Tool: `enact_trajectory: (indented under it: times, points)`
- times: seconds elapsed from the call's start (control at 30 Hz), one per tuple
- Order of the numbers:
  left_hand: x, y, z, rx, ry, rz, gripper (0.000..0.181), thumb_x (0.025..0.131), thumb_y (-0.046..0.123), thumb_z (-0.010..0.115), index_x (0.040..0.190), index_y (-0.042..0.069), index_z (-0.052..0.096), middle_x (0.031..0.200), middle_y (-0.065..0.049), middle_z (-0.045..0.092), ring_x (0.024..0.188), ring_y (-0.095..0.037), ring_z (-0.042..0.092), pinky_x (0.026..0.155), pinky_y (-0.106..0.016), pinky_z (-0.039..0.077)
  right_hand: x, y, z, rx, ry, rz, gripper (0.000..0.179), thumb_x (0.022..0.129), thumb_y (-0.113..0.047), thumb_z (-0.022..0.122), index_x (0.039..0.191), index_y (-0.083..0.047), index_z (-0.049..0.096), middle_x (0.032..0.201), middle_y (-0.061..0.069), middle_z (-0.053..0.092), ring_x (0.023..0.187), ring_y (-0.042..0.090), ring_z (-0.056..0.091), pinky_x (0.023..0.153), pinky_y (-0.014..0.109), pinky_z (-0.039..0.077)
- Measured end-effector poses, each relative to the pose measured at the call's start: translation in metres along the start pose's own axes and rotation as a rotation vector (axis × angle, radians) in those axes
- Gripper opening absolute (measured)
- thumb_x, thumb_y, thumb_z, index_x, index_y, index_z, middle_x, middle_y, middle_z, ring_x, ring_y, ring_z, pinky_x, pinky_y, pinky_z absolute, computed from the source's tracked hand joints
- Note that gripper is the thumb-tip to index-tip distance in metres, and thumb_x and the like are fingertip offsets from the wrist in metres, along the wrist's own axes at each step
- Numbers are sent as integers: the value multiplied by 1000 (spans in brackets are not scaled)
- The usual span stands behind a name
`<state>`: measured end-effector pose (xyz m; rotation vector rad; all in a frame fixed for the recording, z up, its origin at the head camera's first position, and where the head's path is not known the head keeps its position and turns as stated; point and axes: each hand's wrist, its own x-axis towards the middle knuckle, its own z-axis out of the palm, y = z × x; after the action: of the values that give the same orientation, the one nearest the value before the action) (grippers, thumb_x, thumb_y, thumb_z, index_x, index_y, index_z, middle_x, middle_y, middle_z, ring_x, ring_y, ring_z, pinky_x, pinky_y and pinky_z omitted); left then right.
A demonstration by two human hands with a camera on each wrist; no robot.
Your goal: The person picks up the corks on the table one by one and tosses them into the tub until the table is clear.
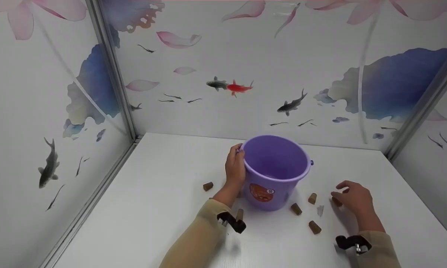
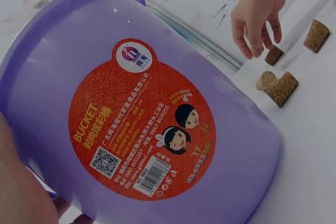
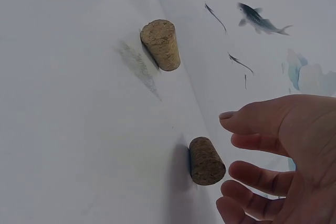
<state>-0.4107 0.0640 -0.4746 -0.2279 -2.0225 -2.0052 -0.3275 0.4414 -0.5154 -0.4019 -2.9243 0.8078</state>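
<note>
A purple bucket (image 1: 271, 193) with a red and orange label (image 2: 142, 124) stands on the white table, its mouth facing up. My left hand (image 1: 235, 167) grips its left side near the rim, by the handle's ear. In the left wrist view the bucket's wall fills most of the picture and only part of that hand shows. My right hand (image 1: 355, 197) hovers at the right with thumb and fingers apart, holding nothing. Close by its fingertips lies a brown tapered cork stopper (image 3: 207, 162). A second cork (image 3: 161, 45) lies farther from that hand.
Several more corks lie around the bucket, one (image 1: 208, 186) to its left, one (image 1: 239, 215) by my left wrist and one (image 1: 314, 227) in front. A grey smudge (image 1: 320, 211) marks the white table (image 1: 145, 208). Printed panels (image 1: 193, 111) wall the back and sides.
</note>
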Motion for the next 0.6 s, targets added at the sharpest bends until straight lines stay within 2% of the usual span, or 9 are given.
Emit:
enact_trajectory:
  times: [0.33,0.6]
  points:
    - [0,0,0,-2,-4,0,45,108,27,37,141,8,61,144,-12,66,136,-30,61,117,-49,48,2,1,3,20,-42,16,45,94,-27,75,125,5,66,121,35,68,89,34,70,72,43,57]
    - [1,1,-1,-11,-5,-28,45,108,28,38,143,9,60,146,-11,65,138,-30,59,118,-49,47,3,-1,4,1,-62,13,39,95,-22,73,124,5,67,110,28,73,84,27,70,70,40,54]
